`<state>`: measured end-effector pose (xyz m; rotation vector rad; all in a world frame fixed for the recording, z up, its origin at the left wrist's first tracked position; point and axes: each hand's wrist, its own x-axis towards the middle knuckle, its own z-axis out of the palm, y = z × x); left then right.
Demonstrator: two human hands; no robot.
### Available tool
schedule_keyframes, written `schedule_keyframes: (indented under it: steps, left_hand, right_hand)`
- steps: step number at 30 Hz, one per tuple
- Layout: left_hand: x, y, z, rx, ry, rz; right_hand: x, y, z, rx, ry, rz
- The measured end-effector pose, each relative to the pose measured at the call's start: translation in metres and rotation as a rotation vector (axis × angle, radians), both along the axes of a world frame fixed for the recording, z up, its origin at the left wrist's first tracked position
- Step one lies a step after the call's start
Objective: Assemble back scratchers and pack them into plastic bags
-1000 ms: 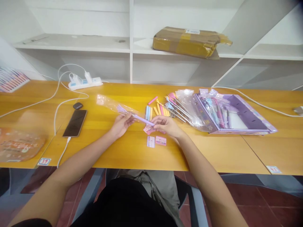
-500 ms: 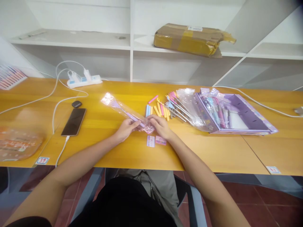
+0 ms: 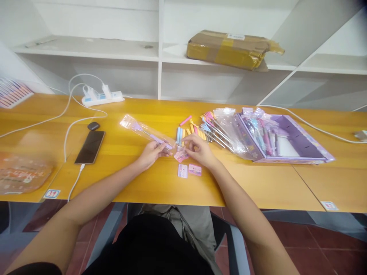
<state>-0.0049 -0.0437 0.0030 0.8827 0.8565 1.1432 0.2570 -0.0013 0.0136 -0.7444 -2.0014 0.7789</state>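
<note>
Glossy plastic sleeve (image 3: 146, 132); shiny metal rods (image 3: 220, 133); smooth wood-look tabletop (image 3: 169, 189).

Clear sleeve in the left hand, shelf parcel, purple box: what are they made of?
Clear sleeve: glossy plastic film, apparently; it glints around the purple stick. Parcel: apparently matte brown cardboard, given its ragged end, under shiny tape. Purple box: probably smooth printed card; thin walls, apparent slots.

Both forearms (image 3: 110, 185) are angling inward, the left hand (image 3: 154, 154) is pinching, the right hand (image 3: 200, 151) is curling nearby.
</note>
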Motion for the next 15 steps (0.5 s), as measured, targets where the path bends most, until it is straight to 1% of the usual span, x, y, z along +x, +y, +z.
schedule_keyframes:
  steps: [2,5,11,15]
  left_hand:
    - [-0.001,0.001,-0.002,0.011,0.016,-0.001]
    - [-0.001,0.001,-0.005,0.049,0.079,-0.039]
    - [0.001,0.001,-0.01,0.129,0.317,-0.249]
    - [0.001,0.0,-0.011,0.158,0.385,-0.31]
  right_hand:
    - [0.0,-0.001,0.002,0.015,0.0,0.035]
    - [-0.002,-0.002,0.004,-0.032,0.028,0.083]
    - [-0.007,-0.005,0.004,-0.09,0.083,0.107]
    - [-0.011,-0.006,0.0,-0.089,0.049,0.1]
